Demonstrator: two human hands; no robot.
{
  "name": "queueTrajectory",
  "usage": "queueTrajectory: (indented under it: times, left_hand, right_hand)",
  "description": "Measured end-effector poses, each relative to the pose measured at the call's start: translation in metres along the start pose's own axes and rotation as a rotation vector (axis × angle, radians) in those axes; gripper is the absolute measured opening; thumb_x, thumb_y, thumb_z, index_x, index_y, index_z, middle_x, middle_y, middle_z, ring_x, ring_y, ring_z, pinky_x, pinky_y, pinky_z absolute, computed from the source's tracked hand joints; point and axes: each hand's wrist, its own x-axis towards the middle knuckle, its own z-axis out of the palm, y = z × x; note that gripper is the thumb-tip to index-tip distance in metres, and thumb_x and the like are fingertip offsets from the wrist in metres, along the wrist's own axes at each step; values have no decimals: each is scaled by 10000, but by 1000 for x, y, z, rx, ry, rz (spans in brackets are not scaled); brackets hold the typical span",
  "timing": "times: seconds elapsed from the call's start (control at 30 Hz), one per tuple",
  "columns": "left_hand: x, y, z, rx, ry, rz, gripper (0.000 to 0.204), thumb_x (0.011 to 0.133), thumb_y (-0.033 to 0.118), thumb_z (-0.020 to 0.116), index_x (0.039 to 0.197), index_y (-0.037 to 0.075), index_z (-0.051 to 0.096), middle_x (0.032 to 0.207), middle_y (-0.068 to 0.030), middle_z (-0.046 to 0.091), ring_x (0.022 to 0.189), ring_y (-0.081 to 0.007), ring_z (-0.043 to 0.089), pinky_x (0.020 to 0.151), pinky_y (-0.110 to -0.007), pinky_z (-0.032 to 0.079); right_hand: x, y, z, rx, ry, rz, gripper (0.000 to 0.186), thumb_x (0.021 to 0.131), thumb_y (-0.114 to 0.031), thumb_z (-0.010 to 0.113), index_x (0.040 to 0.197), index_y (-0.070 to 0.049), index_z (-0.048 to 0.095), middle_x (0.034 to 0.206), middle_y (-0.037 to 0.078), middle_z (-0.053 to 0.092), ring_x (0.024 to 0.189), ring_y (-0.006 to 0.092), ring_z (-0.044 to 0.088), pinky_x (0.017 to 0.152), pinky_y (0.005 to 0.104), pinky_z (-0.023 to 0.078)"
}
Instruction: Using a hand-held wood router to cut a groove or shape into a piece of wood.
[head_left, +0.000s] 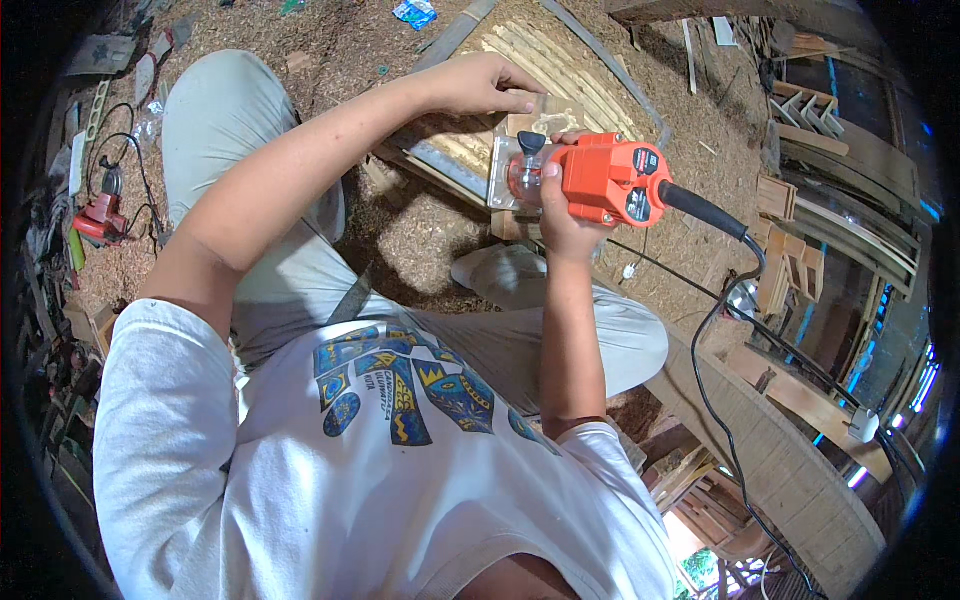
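Note:
An orange trim router (610, 178) with a clear base plate lies on its side in my right hand (572, 225), whose fingers wrap round its body near the base. A dark wing knob (531, 143) sticks up beside the base. Against the base plate is a small flat piece of wood (548, 116) with a shaped outline. My left hand (482, 85) holds this piece at its far edge, thumb and fingers closed on it. Both hands are above a grey-framed panel with ribbed pale wood (535, 62). The router's bit is hidden.
A black cord (705, 375) runs from the router past my right side. Wood shavings (400, 250) cover the ground round my legs. A red power tool (100, 218) lies at the left. Wooden pieces (800, 265) and a long curved board (775, 455) are at the right.

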Motion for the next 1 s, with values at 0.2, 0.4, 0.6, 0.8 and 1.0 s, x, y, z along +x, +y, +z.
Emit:
queueTrajectory:
  times: [0.2, 0.4, 0.6, 0.8, 1.0]
  left_hand:
    - [1, -3, 1, 26, 20, 43, 479, 977, 412, 740, 1360, 124, 732, 1192, -178, 782, 1086, -302, 756, 984, -405, 559]
    - [-1, 2, 1, 43, 20, 10, 497, 973, 423, 743, 1359, 109, 730, 1186, -178, 784, 1087, -306, 759, 982, -402, 561]
    - [3, -8, 3, 32, 41, 75, 487, 970, 427, 747, 1345, 115, 739, 1183, -177, 785, 1087, -296, 760, 978, -400, 561]
    - [3, -7, 2, 45, 38, 76, 487, 967, 424, 747, 1331, 101, 744, 1184, -173, 785, 1075, -308, 761, 969, -405, 563]
    - [1, -3, 2, 42, 32, 44, 489, 965, 437, 745, 1325, 105, 749, 1171, -169, 789, 1055, -308, 763, 960, -410, 564]
  right_hand:
    - [-2, 3, -1, -61, -2, -11, 453, 867, 27, 733, 1289, -3, 572, 1186, 119, 666, 1120, 275, 685, 1029, 439, 537]
    - [-2, 2, 0, -38, 2, -9, 454, 868, 24, 733, 1293, -4, 578, 1192, 119, 669, 1117, 275, 688, 1030, 441, 541]
    - [-1, 1, 1, -51, -8, -8, 452, 869, 4, 744, 1291, -6, 582, 1192, 117, 668, 1115, 274, 690, 1022, 433, 545]
    - [-1, 1, 2, -51, 26, -12, 433, 847, -40, 784, 1247, -9, 621, 1143, 95, 699, 1065, 234, 700, 981, 386, 555]
    - [-1, -1, 1, -95, -7, -27, 420, 861, -49, 759, 1244, -10, 593, 1163, 113, 668, 1109, 268, 686, 1018, 429, 537]
